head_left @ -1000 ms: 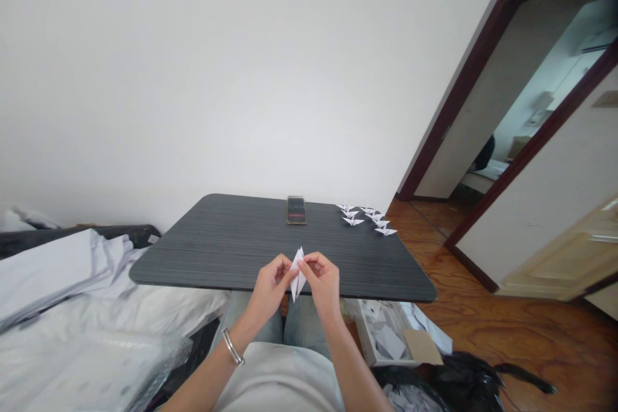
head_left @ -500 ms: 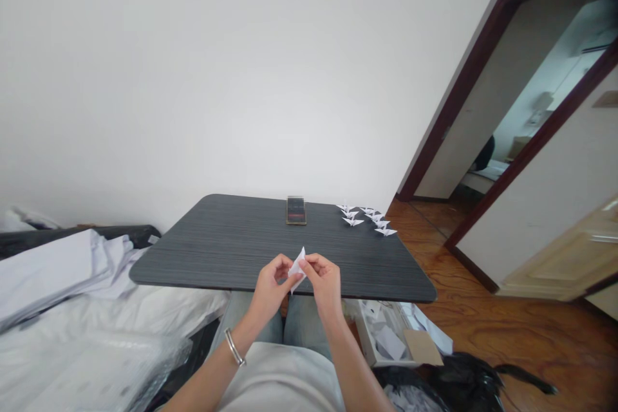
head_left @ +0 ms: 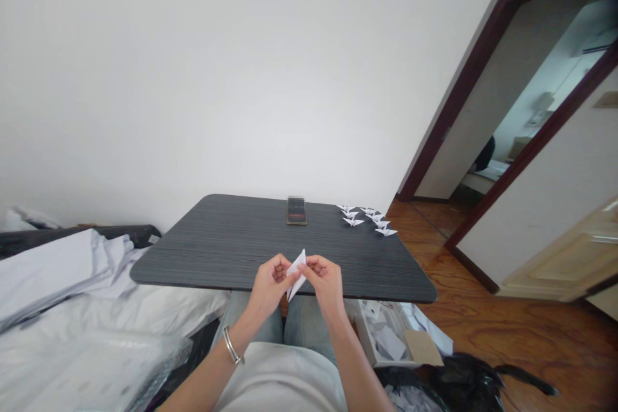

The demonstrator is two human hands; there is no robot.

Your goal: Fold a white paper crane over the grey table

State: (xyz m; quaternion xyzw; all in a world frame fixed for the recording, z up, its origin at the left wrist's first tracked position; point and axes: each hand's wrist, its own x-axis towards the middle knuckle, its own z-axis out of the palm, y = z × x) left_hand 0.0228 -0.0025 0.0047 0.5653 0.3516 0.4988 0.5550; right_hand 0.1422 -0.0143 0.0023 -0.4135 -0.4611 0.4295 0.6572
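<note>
At the near edge of the table [head_left: 217, 251], left hand [head_left: 268, 286] and right hand [head_left: 327, 282] pinch a half-folded paper [head_left: 296, 270], with several finished paper cranes [head_left: 367, 217] at the far corner.

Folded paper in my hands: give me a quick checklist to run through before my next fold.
1. Grip: left hand and right hand both pinch the folded paper from either side. Ok.
2. Paper position: held upright at the near edge of the table, one point up. Ok.
3. Crease alignment: too small to see. Cannot tell.
4. Phone: at the table's far edge, well apart from the hands. Ok.
5. Paper cranes: grouped at the far right corner, out of the way. Ok.
</note>
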